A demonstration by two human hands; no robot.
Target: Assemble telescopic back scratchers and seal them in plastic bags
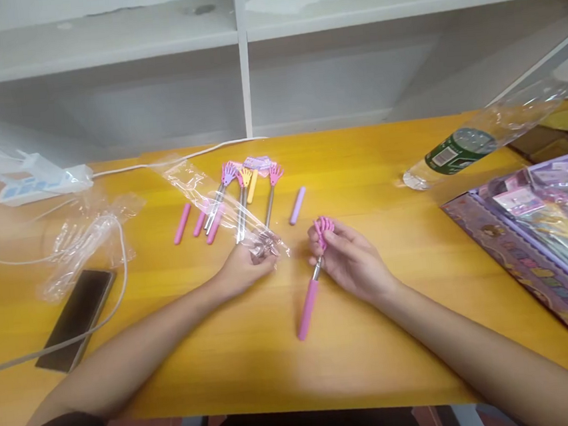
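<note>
My right hand [351, 257] is closed round the pink claw head of a small telescopic back scratcher [309, 307], whose pink handle points toward me over the yellow table [362, 185]. My left hand [244, 267] pinches the near end of a long clear plastic sleeve [215, 199]. The sleeve lies across several more scratchers [242, 197] with pink, yellow and purple claw heads. A loose lilac handle [297, 205] lies just right of them.
A dark phone [78, 316] and a white cable lie at the left beside crumpled clear wrappers [83, 239] and a white power strip [42, 181]. A plastic bottle [452, 153] lies at the right rear, with a purple box of packets [542, 241] at the right edge.
</note>
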